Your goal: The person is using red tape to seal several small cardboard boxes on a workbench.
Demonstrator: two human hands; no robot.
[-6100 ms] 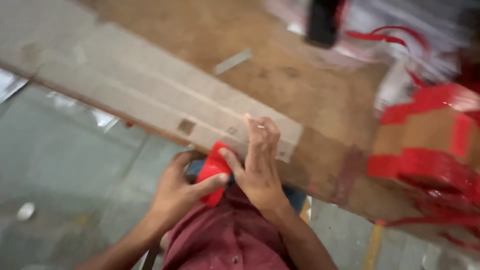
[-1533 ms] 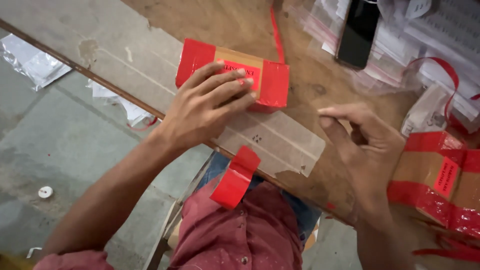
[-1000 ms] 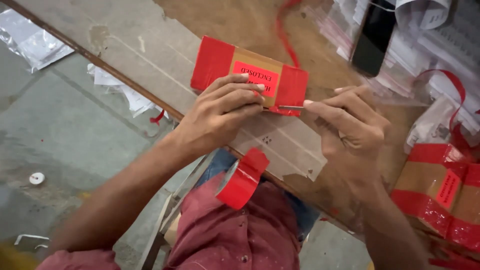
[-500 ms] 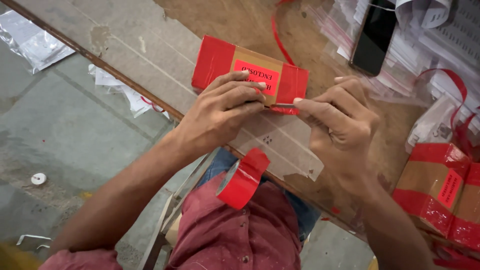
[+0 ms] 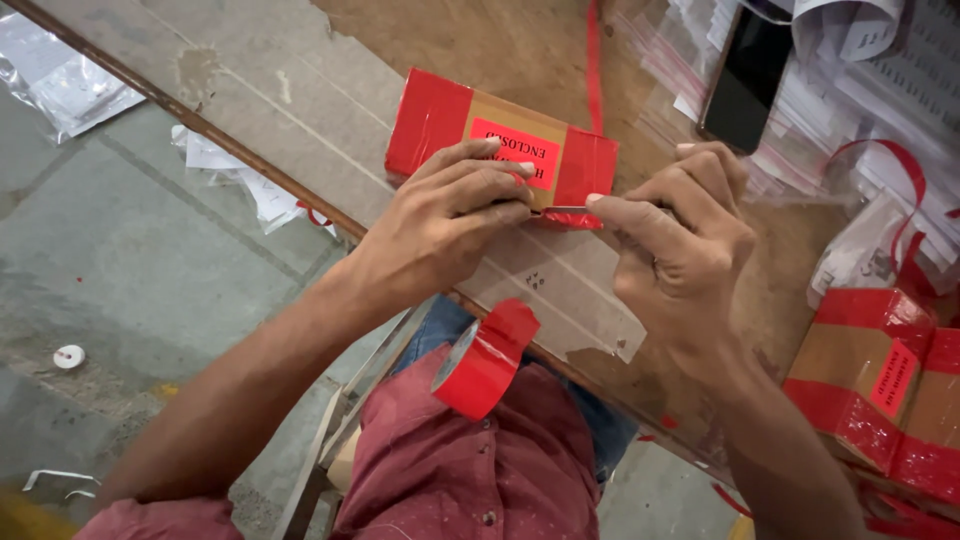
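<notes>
A small brown cardboard box (image 5: 500,145) with red tape around both ends lies on the wooden table (image 5: 470,40), near its front edge. The left hand (image 5: 440,225) rests on the near side of the box with the fingers bent and close together, pressing on it, while the right hand (image 5: 680,240) pinches a thin blade (image 5: 562,209) between thumb and forefinger, its tip at the near right corner of the box. A roll of red tape (image 5: 485,358) lies on the person's lap below the table edge, a black phone (image 5: 748,75) stands toward the far right corner, and more taped boxes (image 5: 880,390) sit at the right edge.
</notes>
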